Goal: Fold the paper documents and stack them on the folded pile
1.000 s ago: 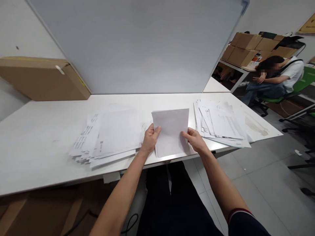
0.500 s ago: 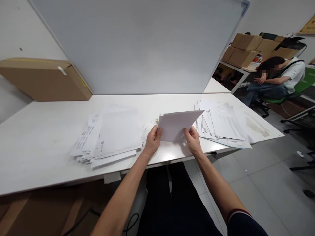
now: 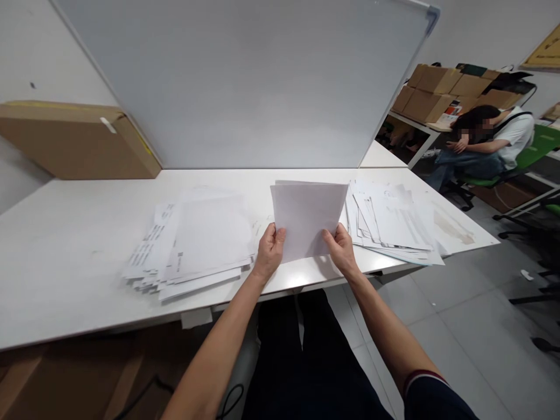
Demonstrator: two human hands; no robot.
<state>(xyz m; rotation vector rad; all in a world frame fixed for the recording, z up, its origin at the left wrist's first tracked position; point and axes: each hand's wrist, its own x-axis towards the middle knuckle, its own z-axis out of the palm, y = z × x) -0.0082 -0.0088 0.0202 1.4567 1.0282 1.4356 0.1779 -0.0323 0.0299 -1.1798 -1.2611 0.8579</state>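
I hold a folded white sheet of paper (image 3: 307, 217) upright above the near edge of the white table (image 3: 65, 262). My left hand (image 3: 270, 251) pinches its lower left edge. My right hand (image 3: 340, 249) pinches its lower right edge. A second layer of paper shows along the sheet's top edge. A spread pile of printed sheets (image 3: 192, 242) lies left of my hands. Another loose pile of papers (image 3: 394, 219) lies to the right, close to the held sheet.
A large whiteboard (image 3: 245, 81) leans upright at the table's back. A flat cardboard box (image 3: 74, 140) rests at the back left. At the far right a person (image 3: 485, 137) sits on a green chair beside stacked cardboard boxes (image 3: 441, 87). Grey floor lies right of the table.
The sheet lay on the table edge a second ago, was lifted and tipped nearly flat, and now stands upright in both hands.
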